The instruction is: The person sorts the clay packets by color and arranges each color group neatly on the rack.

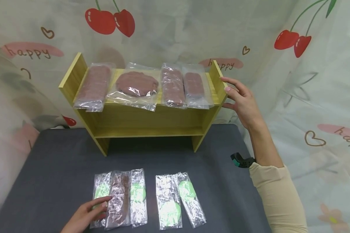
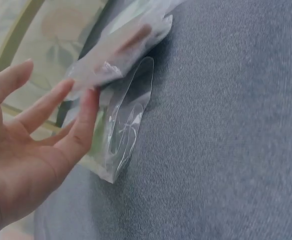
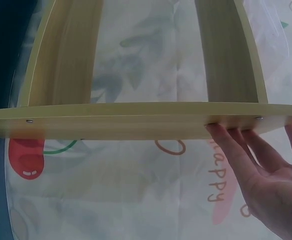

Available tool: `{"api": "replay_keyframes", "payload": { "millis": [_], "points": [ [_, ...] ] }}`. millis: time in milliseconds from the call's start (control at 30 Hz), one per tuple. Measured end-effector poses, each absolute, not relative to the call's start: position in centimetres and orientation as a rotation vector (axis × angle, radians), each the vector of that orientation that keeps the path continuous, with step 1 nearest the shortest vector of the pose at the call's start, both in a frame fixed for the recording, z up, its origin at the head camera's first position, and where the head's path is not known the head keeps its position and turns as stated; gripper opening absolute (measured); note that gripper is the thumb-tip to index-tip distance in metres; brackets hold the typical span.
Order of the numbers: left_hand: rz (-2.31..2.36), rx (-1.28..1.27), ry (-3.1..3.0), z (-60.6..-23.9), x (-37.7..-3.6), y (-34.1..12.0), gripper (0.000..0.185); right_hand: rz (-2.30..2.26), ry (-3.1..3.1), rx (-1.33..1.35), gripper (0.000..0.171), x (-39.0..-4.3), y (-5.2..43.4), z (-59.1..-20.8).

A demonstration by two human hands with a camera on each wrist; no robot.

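In the head view my left hand [image 1: 86, 213] reaches in at lower left, its fingertips at a clear bag with a brown strip [image 1: 119, 200]. The left wrist view shows the fingers extended at the edge of the brown-filled bag [image 2: 113, 57], not wrapped round it. A bag with a green disc [image 1: 102, 189] lies partly under that hand. Raised on the right, my right hand [image 1: 245, 105] touches the right side of a small wooden shelf [image 1: 148, 132]. In the right wrist view its fingertips press the outer face of the side panel [image 3: 136, 122].
Bagged brown clay-like slabs [image 1: 95, 84] and a flat round piece [image 1: 137, 83] lie along the shelf's top board. More bags with green discs [image 1: 138, 197] lie on the dark tabletop [image 1: 221, 184]. A printed curtain [image 1: 175, 32] surrounds the table.
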State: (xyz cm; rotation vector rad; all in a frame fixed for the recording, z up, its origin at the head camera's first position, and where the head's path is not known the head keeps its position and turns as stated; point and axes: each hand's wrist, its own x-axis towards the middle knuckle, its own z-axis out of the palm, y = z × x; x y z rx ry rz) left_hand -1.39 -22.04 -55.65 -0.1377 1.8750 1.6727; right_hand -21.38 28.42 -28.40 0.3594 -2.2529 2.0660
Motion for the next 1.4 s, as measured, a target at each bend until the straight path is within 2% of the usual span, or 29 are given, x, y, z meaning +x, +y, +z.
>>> {"api": "replay_keyframes", "payload": {
  "millis": [333, 700, 933, 1133, 1400],
  "points": [
    [1.577, -0.026, 2.008, -56.0, -1.4, -21.0, 0.048, 2.047, -2.246, 0.346, 0.039, -21.4, 28.2, -28.5],
    [1.597, -0.139, 2.04, -56.1, -1.0, -19.0, 0.068, 2.051, -2.22, 0.346, 0.038, -21.3, 28.2, -28.5],
    [1.619, -0.201, 2.072, -56.3, -0.8, -18.6, 0.063, 2.045, -2.231, 0.333, 0.039, -21.3, 28.0, -28.6],
    [1.68, -0.125, 2.002, -56.5, -0.7, -18.9, 0.059, 2.032, -2.238, 0.32, 0.039, -21.4, 27.9, -28.7],
    [1.747, -0.095, 1.879, -55.1, -0.9, -18.7, 0.068, 2.04, -2.219, 0.326, 0.038, -21.4, 27.9, -28.7]
  ]
}}
